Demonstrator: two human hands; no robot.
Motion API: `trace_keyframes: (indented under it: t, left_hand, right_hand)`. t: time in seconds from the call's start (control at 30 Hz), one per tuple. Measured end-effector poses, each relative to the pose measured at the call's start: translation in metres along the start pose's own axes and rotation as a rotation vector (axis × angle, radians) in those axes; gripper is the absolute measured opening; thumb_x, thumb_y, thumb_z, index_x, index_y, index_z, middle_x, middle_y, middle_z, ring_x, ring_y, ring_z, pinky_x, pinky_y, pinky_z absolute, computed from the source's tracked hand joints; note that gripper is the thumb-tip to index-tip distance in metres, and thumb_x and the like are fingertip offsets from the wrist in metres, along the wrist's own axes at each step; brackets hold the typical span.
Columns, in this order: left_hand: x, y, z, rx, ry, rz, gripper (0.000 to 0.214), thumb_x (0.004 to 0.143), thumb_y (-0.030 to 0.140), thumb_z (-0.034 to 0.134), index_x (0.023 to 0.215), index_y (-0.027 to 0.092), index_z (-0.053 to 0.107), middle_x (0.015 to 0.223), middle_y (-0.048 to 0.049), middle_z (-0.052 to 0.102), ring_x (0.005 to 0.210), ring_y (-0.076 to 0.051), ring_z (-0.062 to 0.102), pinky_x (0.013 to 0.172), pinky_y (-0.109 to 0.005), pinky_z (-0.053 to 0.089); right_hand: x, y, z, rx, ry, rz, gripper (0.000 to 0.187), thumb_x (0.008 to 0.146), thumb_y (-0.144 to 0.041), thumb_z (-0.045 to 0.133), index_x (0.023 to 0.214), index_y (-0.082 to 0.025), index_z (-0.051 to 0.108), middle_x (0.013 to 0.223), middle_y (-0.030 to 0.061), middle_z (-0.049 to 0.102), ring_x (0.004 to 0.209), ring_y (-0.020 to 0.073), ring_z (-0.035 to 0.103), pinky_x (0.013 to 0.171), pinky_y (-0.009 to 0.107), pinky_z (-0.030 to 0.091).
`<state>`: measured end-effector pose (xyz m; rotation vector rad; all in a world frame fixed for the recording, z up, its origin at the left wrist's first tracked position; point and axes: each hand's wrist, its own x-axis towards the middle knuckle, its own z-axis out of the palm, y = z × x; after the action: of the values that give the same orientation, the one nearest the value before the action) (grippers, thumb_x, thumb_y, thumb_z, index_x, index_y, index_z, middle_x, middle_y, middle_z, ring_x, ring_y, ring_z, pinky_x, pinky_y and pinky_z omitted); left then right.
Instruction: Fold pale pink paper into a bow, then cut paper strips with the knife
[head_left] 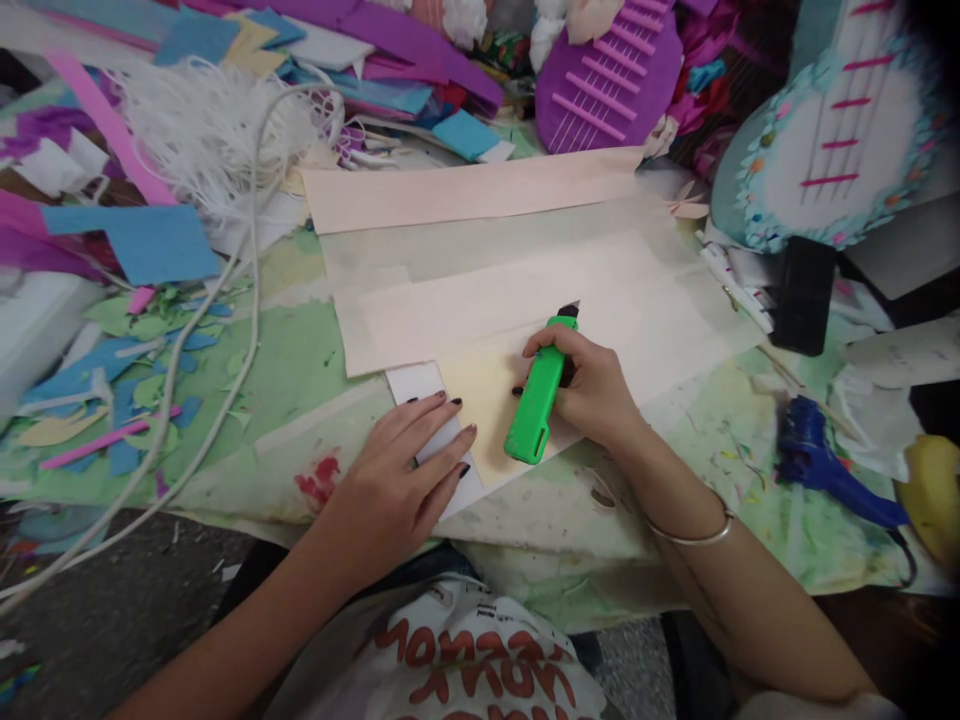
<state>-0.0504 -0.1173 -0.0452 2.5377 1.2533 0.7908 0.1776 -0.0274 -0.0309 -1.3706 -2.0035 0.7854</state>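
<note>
My right hand [592, 385] grips a green utility knife [535, 405], its blade sticking out at the far end over pale peach paper. Beneath that hand lies a cream-yellow sheet [476, 400]. My left hand [416, 460] lies flat, fingers spread, on a white strip of card [420, 385] at the left edge of the yellow sheet. Just beyond both hands, a large pale peach sheet [442, 310] covers the table's middle. A separate peach strip [480, 190] lies along its far side.
White cables [255, 200] loop down the left side past paper scraps [127, 380] and a heap of white string [202, 120]. At right are a black phone [804, 295] and a blue glue gun [825, 460]. Purple [607, 75] and white [832, 130] guitar-shaped crafts stand behind.
</note>
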Motion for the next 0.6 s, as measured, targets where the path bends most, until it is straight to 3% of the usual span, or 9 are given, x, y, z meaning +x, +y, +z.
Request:
trace_keyframes:
  t: [0.6]
  left_hand:
    - [-0.0009,0.0012,0.0003,-0.002,0.037,0.000,0.031,0.087,0.011,0.053,0.117,0.012,0.061,0.127,-0.0164,0.055,0.127,-0.028,0.043,0.104,-0.051,0.041]
  right_hand:
    - [-0.0009,0.0013,-0.0005,0.050,-0.037,0.060,0.024,0.070,-0.021,0.069,0.091,-0.023,0.057,0.067,-0.0049,0.052,0.053,0.0095,0.044,0.053,0.024,0.037]
